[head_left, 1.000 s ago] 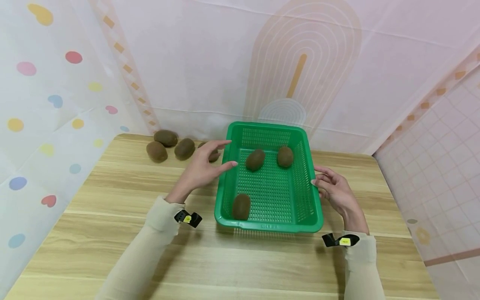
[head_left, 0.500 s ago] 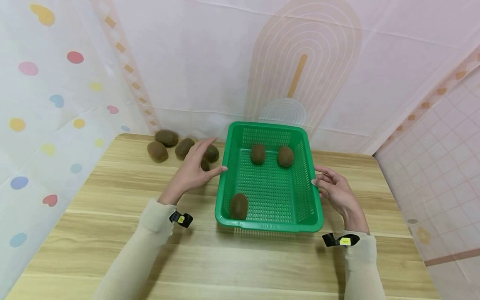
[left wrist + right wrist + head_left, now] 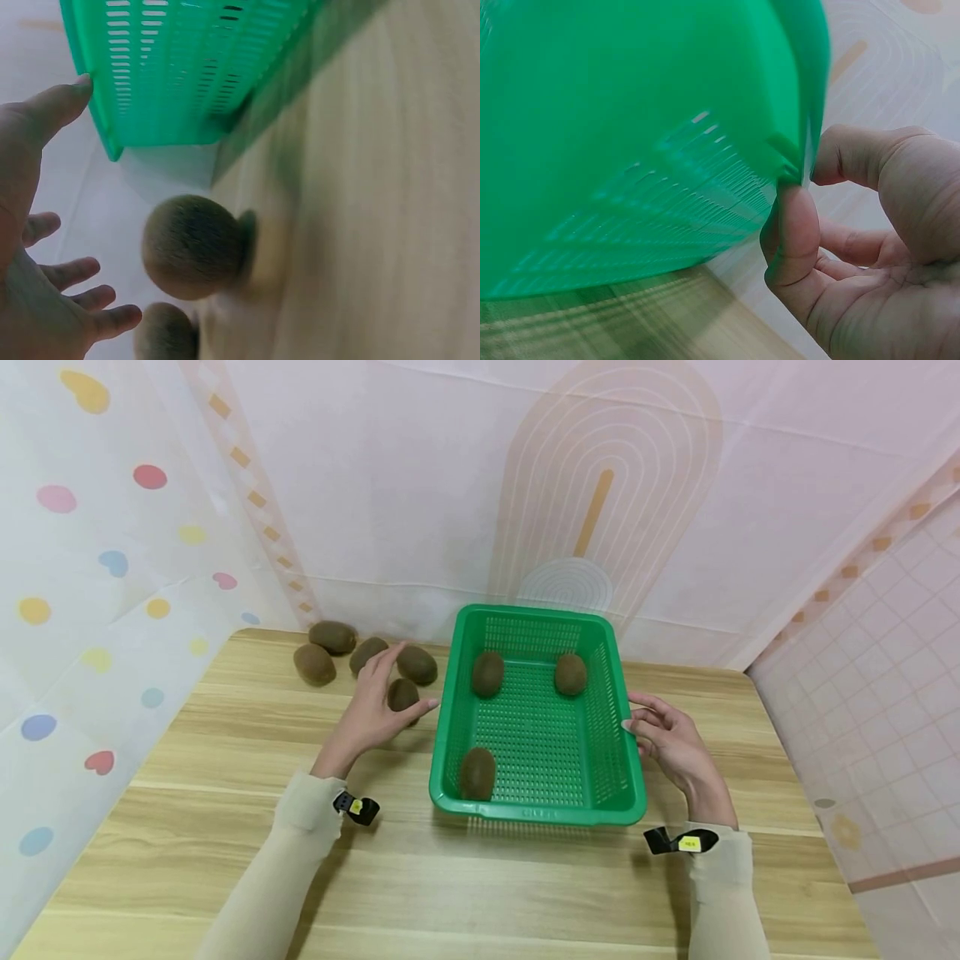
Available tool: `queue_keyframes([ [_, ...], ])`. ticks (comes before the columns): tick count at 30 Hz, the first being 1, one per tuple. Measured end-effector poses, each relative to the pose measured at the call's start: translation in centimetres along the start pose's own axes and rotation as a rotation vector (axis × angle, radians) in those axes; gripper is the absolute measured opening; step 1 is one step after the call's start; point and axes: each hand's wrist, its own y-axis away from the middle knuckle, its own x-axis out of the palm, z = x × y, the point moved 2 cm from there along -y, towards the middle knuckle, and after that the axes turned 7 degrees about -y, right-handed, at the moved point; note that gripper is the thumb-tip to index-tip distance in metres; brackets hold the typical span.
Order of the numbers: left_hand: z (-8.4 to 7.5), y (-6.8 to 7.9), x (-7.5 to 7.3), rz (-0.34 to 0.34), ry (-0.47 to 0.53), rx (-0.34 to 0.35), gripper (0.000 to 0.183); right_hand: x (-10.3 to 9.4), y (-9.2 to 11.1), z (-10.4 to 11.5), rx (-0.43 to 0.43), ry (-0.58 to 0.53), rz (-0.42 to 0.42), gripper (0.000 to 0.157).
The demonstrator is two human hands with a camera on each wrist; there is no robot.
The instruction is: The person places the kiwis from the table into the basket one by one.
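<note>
My right hand (image 3: 670,742) pinches the right rim of a green plastic basket (image 3: 555,814) between thumb and fingers, as the right wrist view shows up close. Three brown kiwis lie in the basket: one at the back left (image 3: 488,674), one at the back right (image 3: 571,674), one at the front left (image 3: 477,774). Left of the basket, my left hand (image 3: 369,710) hovers with fingers spread and nothing held. A kiwi (image 3: 402,695) on the table is partly hidden between its thumb and fingers. Another kiwi (image 3: 417,665) lies just beyond the fingertips.
Further left, a kiwi (image 3: 332,637), a second kiwi (image 3: 314,664) and a third kiwi (image 3: 368,657) sit near the back edge of the wooden table (image 3: 450,893). A patterned cloth (image 3: 390,485) hangs behind the table.
My left hand has drawn back leftward from the basket's rim to the loose kiwis. Inside the basket, the back-left kiwi has rolled and settled against the left side. My right hand stays put.
</note>
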Motion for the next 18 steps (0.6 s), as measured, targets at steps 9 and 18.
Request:
queue_keyframes([
  [9, 1.5, 0.4, 1.0, 0.034, 0.044, -0.077, 0.107, 0.0, 0.1, 0.1, -0.002, 0.002, 0.006, 0.057],
  [18, 2.9, 0.4, 1.9, 0.045, 0.182, -0.12, 0.095, 0.0, 0.1, 0.0, 0.0, -0.005, 0.003, 0.058],
])
